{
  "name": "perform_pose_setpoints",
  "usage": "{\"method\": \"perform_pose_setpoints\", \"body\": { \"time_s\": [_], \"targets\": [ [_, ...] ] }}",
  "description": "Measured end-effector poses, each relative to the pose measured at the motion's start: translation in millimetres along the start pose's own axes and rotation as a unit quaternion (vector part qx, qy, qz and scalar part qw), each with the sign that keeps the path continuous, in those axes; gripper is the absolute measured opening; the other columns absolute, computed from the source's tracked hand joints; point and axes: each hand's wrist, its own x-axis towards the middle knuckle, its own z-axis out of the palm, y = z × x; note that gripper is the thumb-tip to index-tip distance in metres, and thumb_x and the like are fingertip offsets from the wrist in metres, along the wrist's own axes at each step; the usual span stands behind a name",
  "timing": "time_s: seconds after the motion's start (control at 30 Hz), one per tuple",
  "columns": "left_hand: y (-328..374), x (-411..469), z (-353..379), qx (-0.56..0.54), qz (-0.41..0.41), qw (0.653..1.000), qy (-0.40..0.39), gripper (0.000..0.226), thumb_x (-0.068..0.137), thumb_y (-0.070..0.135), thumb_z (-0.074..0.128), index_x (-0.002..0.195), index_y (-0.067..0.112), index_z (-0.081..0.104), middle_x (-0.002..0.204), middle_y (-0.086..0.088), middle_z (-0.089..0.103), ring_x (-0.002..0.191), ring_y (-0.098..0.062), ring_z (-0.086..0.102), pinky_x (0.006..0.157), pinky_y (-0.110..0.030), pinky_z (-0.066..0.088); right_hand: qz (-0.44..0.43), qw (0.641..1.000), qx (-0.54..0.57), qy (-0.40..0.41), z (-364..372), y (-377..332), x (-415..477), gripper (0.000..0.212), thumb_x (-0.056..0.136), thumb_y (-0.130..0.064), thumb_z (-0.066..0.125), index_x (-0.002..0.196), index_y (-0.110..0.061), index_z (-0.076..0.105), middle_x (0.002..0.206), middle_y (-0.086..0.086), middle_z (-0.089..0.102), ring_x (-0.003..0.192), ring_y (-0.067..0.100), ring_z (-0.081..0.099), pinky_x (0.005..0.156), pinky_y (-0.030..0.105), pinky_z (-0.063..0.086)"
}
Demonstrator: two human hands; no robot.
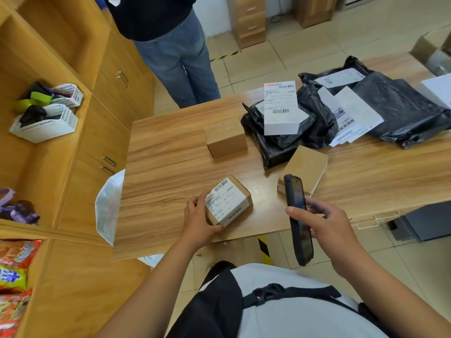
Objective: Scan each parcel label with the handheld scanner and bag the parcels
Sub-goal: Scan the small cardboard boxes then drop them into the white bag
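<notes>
I am working the scanning step, by my reading of it: my left hand (197, 215) is gripping the labelled parcel (229, 201) at its near left corner, thumb and fingers curled round the cardboard, and is presenting its white label (225, 200) upward toward me; the parcel is sitting near the front edge of the table (170, 154), though from this angle I cannot tell whether its underside is resting on the wood or is lifted just clear of it; my right hand (327, 223) is holding the handheld scanner (296, 215), fingers wrapped behind its body and thumb lying on its left edge, with the device raised just to the right of the parcel and apart from it, its far end pointing away from me toward a tilted brown box (305, 167) rather than at the label; so the next move, as I am judging it, is calling for swinging the scanner's head left and down until it is facing one of the barcodes, while keeping the parcel steady; after that the parcel is going into the white bag (108, 206) hanging at the table's left edge; a plain box (227, 140) is waiting further back.
</notes>
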Motion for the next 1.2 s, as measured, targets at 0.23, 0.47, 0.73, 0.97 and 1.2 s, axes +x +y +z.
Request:
{"method": "perform_pose_setpoints", "body": {
  "time_s": [0.23,0.47,0.73,0.97,1.2],
  "targets": [
    [10.5,5.1,-14.9,-0.116,-0.028,0.993,0.007,0.067,0.065,0.025,0.085,0.120,0.048,0.053,0.129,0.006,0.036,0.123,-0.014,0.042,0.097,-0.032,0.043,-0.002,0.996,-0.080,-0.041,-6.5,-7.5,5.4,0.029,0.072,-0.041,0.086,0.098,-0.046,0.074,0.094,-0.003,0.066,0.076,0.016,0.071,0.056,0.028,0.053],
    [36.4,-5.3,-28.7,-0.236,-0.043,0.971,0.027,0.047,0.064,0.025,0.086,0.103,0.043,0.066,0.130,0.000,0.055,0.116,-0.013,0.054,0.093,-0.040,0.054,-0.052,0.906,-0.402,-0.123,-20.9,-35.4,18.1,0.057,0.044,-0.080,0.066,0.094,-0.056,0.062,0.103,-0.020,0.061,0.083,0.003,0.062,0.068,0.028,0.052],
    [46.0,-14.5,-36.5,-0.279,-0.026,0.959,0.038,0.044,0.070,0.016,0.087,0.103,0.040,0.068,0.130,-0.005,0.055,0.116,-0.015,0.056,0.087,-0.035,0.055,-0.094,0.771,-0.610,-0.158,-19.1,-49.3,27.9,0.095,0.050,-0.084,0.059,0.126,-0.028,0.064,0.091,-0.013,0.051,0.081,0.006,0.054,0.063,0.027,0.048],
    [36.1,-18.8,-38.8,-0.281,-0.034,0.958,0.044,0.042,0.071,0.020,0.086,0.104,0.040,0.068,0.131,-0.002,0.054,0.117,-0.013,0.053,0.085,-0.035,0.055,-0.105,0.762,-0.620,-0.154,-14.3,-45.5,27.2,0.092,0.051,-0.083,0.059,0.126,-0.031,0.062,0.091,-0.014,0.051,0.081,0.006,0.053,0.058,0.024,0.042],
    [24.5,-23.9,-46.3,-0.275,-0.042,0.960,0.040,0.044,0.067,0.028,0.086,0.104,0.044,0.068,0.131,-0.001,0.053,0.118,-0.013,0.054,0.087,-0.035,0.056,-0.096,0.767,-0.615,-0.156,-1.7,-43.1,27.2,0.056,0.045,-0.081,0.055,0.079,-0.037,0.056,0.080,-0.011,0.051,0.071,0.004,0.051,0.052,0.026,0.033]
  ]
}}
